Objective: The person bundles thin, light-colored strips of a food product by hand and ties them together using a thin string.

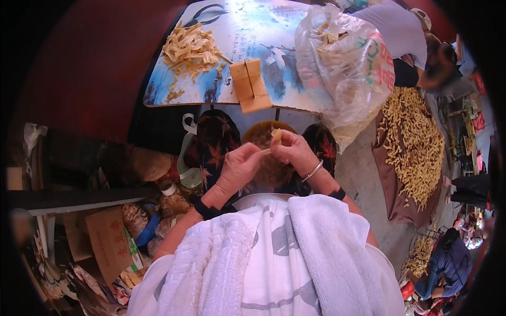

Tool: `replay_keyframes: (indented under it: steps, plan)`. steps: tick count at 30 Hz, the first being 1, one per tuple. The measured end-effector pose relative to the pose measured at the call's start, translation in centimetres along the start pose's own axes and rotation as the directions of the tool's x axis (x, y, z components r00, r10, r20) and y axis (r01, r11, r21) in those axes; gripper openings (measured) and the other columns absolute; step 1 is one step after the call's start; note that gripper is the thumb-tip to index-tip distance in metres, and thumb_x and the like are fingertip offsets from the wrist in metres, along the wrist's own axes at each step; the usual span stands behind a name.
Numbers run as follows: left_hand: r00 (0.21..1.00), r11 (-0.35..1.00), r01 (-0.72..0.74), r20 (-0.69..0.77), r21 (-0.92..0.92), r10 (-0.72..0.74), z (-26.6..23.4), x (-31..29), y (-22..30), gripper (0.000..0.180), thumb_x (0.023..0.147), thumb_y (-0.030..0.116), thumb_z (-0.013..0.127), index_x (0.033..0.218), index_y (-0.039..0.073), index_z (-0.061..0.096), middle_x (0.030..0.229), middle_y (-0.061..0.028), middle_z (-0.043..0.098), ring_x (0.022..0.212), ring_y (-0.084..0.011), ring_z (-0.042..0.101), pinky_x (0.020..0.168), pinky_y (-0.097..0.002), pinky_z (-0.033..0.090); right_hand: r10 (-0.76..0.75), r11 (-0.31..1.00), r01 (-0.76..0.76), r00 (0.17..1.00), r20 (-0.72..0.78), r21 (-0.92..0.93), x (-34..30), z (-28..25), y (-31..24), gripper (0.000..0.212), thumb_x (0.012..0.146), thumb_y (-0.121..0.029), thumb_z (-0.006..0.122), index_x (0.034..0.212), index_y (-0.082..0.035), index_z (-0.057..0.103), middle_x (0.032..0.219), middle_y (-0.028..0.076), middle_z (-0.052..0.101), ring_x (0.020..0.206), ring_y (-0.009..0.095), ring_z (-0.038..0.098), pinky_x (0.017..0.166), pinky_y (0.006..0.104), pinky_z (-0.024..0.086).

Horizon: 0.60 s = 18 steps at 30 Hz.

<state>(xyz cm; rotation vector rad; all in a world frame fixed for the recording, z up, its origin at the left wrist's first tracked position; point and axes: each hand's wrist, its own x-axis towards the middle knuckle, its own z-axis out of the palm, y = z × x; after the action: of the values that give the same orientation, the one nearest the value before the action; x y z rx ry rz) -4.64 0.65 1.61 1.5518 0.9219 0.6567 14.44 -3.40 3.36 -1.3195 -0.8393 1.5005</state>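
Over my lap, my left hand [242, 162] pinches one end of a thin pale strip [266, 151]. My right hand [294, 152], with a bracelet at the wrist, is closed beside it, and a crumpled yellowish piece [276, 136] sticks up from its fingertips. The two hands are nearly touching, joined by the strip. Below them, between my knees, stands a yellow-rimmed basin [258, 126] with pale, blurred contents. The inner fingers of both hands are partly hidden.
A patterned table [221, 89] ahead bears a pile of pale yellow strips [192, 47], a wooden block [249, 84] and a bulging plastic bag [345, 63]. On the right, twisted yellow pieces [411, 147] cover a brown cloth. Other people work nearby; cardboard boxes [108, 242] stand left.
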Motion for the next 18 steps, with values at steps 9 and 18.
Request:
replay_keyframes:
  steps: [9, 18]
  plan:
    - [0.887, 0.861, -0.361, -0.152, 0.359, 0.435, -2.5, 5.5, 4.0, 0.009, 0.087, 0.007, 0.063, 0.09, -0.001, 0.064, 0.075, -0.0139, 0.061, 0.067, -0.0229, 0.06, 0.063, -0.0307, 0.047, -0.3, 0.949, 0.296, 0.954, -0.018, -0.106, 4.9, -0.8, -4.1, 0.013, 0.094, -0.016, 0.058, 0.1, -0.005, 0.061, 0.076, -0.004, 0.058, 0.062, 0.003, 0.051, 0.055, 0.0184, 0.041]
    - [0.878, 0.893, -0.188, -0.336, 0.41, 0.34, -5.4, 14.8, 3.9, 0.014, 0.089, 0.016, 0.063, 0.09, 0.002, 0.065, 0.069, -0.0107, 0.063, 0.063, -0.016, 0.058, 0.061, -0.03, 0.047, -0.691, 0.638, 0.457, 0.695, -0.2, -0.62, 14.1, -0.1, -6.0, 0.011, 0.093, -0.016, 0.06, 0.097, -0.005, 0.06, 0.068, 0.004, 0.059, 0.061, 0.011, 0.057, 0.056, 0.0273, 0.046]
